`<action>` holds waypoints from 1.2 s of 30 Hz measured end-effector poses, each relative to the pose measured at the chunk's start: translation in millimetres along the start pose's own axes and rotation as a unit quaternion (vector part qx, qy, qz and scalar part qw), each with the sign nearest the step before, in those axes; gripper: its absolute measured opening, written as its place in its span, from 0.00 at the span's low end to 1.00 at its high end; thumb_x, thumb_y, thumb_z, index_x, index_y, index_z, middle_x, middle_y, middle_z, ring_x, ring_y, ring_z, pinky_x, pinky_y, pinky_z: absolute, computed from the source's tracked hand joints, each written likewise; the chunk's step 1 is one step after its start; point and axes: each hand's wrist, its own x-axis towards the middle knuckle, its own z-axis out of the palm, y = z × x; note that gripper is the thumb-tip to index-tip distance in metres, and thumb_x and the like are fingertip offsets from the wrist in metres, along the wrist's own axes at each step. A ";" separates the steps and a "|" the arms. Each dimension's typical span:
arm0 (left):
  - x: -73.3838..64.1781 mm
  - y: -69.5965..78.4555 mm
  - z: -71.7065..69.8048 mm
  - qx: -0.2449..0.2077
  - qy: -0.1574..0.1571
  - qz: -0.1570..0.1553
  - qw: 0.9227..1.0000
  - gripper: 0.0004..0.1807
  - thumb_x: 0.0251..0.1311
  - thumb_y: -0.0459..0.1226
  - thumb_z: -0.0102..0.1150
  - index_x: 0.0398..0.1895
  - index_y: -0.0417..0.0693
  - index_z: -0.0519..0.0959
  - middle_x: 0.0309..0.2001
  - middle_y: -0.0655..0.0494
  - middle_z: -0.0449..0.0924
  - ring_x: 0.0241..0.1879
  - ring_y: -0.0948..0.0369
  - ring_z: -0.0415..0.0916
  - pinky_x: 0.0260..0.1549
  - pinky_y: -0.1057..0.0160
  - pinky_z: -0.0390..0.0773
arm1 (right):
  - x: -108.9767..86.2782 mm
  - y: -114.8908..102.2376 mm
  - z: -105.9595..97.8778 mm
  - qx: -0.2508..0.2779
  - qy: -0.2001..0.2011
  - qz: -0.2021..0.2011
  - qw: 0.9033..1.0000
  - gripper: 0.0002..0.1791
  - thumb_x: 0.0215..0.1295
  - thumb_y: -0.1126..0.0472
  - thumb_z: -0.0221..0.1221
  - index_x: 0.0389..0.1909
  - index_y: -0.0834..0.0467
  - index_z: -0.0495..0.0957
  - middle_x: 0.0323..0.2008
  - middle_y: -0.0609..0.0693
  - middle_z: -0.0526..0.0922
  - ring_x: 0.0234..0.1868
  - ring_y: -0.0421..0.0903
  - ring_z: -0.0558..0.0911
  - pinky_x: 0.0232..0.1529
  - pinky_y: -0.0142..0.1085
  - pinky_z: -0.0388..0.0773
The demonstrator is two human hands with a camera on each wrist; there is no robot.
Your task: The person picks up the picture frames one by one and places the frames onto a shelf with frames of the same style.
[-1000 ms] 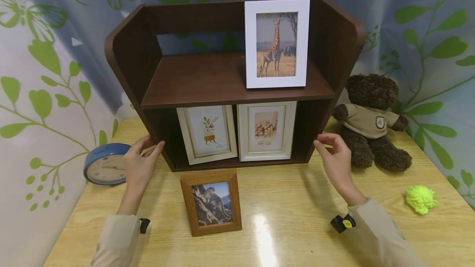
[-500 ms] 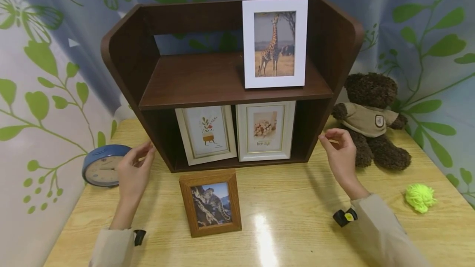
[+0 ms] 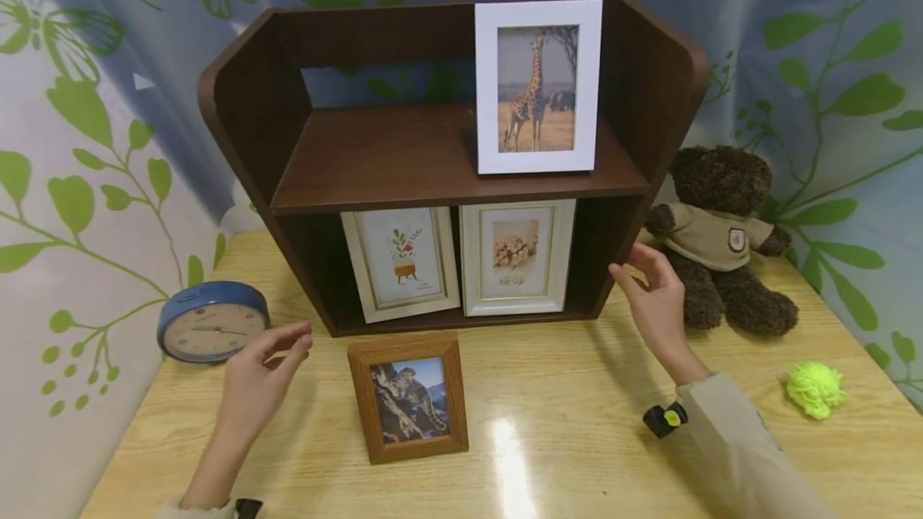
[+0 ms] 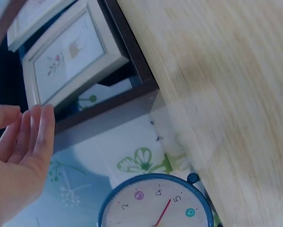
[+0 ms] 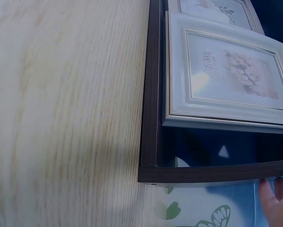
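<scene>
While your left hand (image 3: pixel 261 379) hung near the blue clock (image 3: pixel 212 325), its fingers half parted and empty, your right hand (image 3: pixel 658 307) touched the brown shelf (image 3: pixel 389 154) on the surface (image 3: pixel 577 423), fingers loosely bent, gripping nothing. The right wrist view alone showed those fingers against the shelf's outer side; only the head view caught the leopard frame (image 3: pixel 409 399) in front.

Dark brown over the two-tier wooden shelf (image 3: pixel 389 154); blue around the round clock (image 3: pixel 212 322), left; yellow-green on the fluffy yarn ball (image 3: pixel 816 388), right; leafy green across the blue-and-white backdrop (image 3: pixel 851 14).
</scene>
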 end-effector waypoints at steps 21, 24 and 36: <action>-22.3 19.4 16.0 -0.118 -0.232 -0.092 0.961 0.32 0.54 0.29 0.66 0.62 0.28 0.65 0.51 0.37 0.73 0.51 0.48 0.74 0.41 0.67 0.83 | 3.8 4.7 2.4 -0.033 0.014 0.041 0.999 0.19 0.62 0.65 0.63 0.53 0.63 0.75 0.39 0.28 0.78 0.46 0.28 0.77 0.47 0.19 0.76; -23.8 16.3 19.1 -0.123 -0.219 -0.087 0.964 0.31 0.53 0.27 0.66 0.60 0.28 0.66 0.49 0.38 0.75 0.48 0.58 0.76 0.40 0.68 0.84 | 3.7 5.1 3.1 -0.041 0.013 0.044 0.998 0.20 0.62 0.64 0.62 0.54 0.64 0.74 0.40 0.30 0.77 0.46 0.28 0.76 0.46 0.18 0.76; -27.7 9.6 23.9 -0.090 -0.272 -0.058 0.956 0.23 0.53 0.34 0.67 0.50 0.33 0.72 0.41 0.46 0.79 0.41 0.60 0.79 0.38 0.66 0.83 | 2.3 3.1 1.7 -0.059 0.002 0.049 0.997 0.20 0.63 0.61 0.62 0.54 0.63 0.74 0.44 0.35 0.76 0.48 0.29 0.75 0.47 0.19 0.76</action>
